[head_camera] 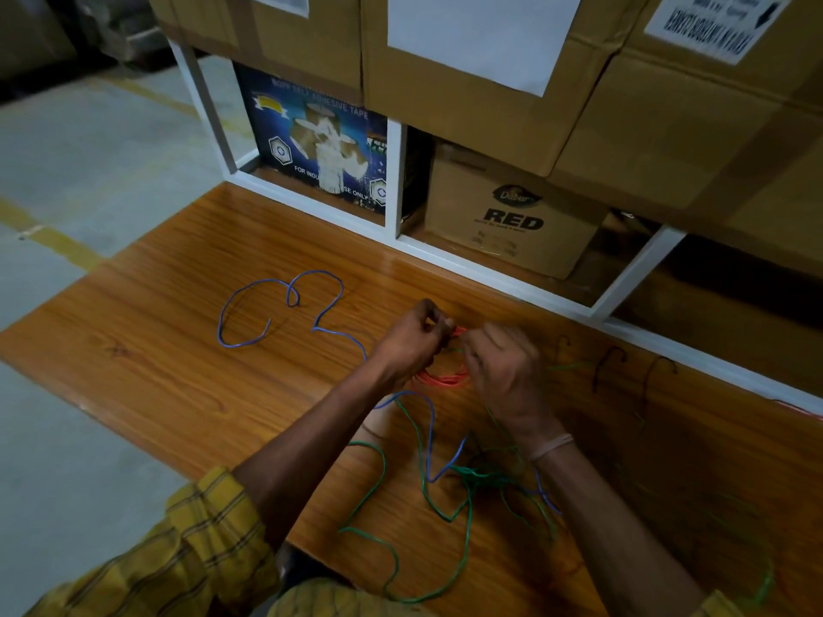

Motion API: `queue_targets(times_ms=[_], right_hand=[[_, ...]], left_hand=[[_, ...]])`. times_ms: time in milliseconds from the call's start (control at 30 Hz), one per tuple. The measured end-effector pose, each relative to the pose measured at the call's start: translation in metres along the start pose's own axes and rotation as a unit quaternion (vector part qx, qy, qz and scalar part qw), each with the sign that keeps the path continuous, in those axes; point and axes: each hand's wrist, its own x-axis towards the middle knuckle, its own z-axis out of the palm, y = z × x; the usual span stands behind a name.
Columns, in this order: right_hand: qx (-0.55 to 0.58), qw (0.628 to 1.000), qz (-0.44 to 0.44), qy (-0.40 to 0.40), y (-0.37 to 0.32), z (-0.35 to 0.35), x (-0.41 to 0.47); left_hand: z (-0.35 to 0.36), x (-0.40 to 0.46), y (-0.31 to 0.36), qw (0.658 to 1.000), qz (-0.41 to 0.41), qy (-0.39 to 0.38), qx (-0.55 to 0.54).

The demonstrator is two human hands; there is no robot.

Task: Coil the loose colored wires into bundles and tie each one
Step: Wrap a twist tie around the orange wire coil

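Observation:
A coiled red wire bundle (445,377) hangs between my two hands above the wooden table (178,349). My left hand (412,338) grips the coil's top on the left. My right hand (505,367), blurred, pinches the red wire at the top right. A loose blue wire (285,305) curls on the table to the left and runs under my left wrist. Loose green wire (378,483) lies tangled in front of me, under my forearms, with more blue wire (429,438) crossing it.
Several short dark wire pieces (610,362) lie at the right. A red wire end (797,409) shows at the far right edge. A white rack (394,180) behind the table holds cardboard boxes (512,224) and a blue tape box (316,140). Grey floor lies to the left.

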Motion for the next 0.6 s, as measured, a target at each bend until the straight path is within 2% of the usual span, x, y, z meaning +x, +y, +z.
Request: queue_targets(times_ms=[233, 434, 534, 600], right_hand=[[0.004, 1.000, -0.003, 0.023, 0.000, 0.006, -0.009], [0.050, 0.997, 0.047, 0.039, 0.000, 0.008, -0.007], [0.134, 0.985, 0.101, 0.042, -0.006, 0.001, -0.003], [0.197, 0.962, 0.176, 0.059, -0.013, -0.005, 0.002]], left_hand=[[-0.006, -0.003, 0.012, 0.996, 0.042, -0.020, 0.073], [-0.004, -0.006, 0.011, 0.995, 0.095, 0.033, -0.007], [-0.003, -0.005, 0.012, 0.995, 0.076, 0.033, -0.064], [-0.004, -0.003, 0.013, 0.995, 0.067, 0.031, -0.066]])
